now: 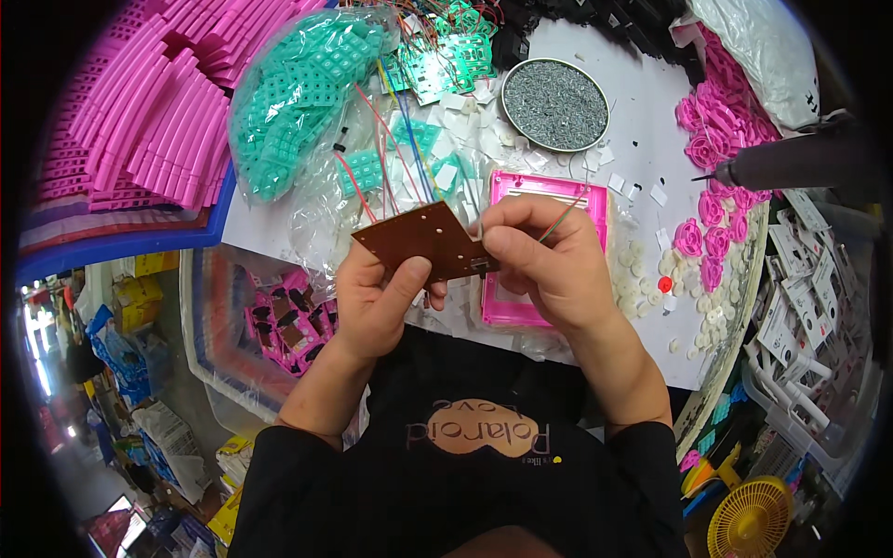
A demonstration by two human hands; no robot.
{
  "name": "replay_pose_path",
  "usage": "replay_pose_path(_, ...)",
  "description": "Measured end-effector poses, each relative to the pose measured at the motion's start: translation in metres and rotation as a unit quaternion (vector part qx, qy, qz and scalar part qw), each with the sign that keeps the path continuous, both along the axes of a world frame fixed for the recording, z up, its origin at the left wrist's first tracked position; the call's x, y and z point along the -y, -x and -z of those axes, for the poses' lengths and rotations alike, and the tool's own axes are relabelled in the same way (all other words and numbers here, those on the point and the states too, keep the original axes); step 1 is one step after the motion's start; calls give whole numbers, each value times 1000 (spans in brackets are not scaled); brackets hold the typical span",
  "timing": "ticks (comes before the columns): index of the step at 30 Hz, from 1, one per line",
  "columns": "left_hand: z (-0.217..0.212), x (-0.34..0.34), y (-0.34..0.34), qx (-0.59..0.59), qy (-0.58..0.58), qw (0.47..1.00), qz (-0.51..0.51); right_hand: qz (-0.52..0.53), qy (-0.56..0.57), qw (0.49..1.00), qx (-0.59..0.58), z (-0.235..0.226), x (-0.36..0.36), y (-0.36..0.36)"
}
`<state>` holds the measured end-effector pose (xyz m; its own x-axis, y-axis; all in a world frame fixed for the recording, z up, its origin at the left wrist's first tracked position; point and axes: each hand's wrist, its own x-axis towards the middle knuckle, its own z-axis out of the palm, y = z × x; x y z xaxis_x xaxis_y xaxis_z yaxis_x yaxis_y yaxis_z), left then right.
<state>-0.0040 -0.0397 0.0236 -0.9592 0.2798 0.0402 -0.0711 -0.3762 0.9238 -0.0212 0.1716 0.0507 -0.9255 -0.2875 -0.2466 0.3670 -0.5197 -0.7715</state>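
A brown circuit board [423,244] is held tilted above the worktable, its plain side with small holes toward me. My left hand [377,302] is closed on its left and lower edge, the thumb lying on the board's face. Thumb and forefinger of my right hand [556,265] pinch at the board's right edge, beside a small dark part. Thin red, blue and yellow wires [406,139] rise behind the board, and a green and red wire [561,221] crosses my right fingers. Beneath my right hand lies a pink plastic casing [597,232], partly hidden.
A round dish of small grey screws [555,104] stands at the back. Left of it are a bag of teal rubber keypads [302,102] and stacked pink parts [177,139]. A dark screwdriver [781,166] juts in at right, above pink pieces [714,232] and white discs [712,325].
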Motion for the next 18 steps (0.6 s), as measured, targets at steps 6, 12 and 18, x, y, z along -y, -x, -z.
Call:
replay_pose_path(6,-1,-6,1,-17,-41,999,-19,53,37,998,4,8,9,-6)
replay_pose_path(12,0,-2,11,-162,65,984,14,-88,113,983,116,10,1,0)
replay_pose_path(18,-6,8,18,-232,129,958,110,-144,-26,989,19,18,1,5)
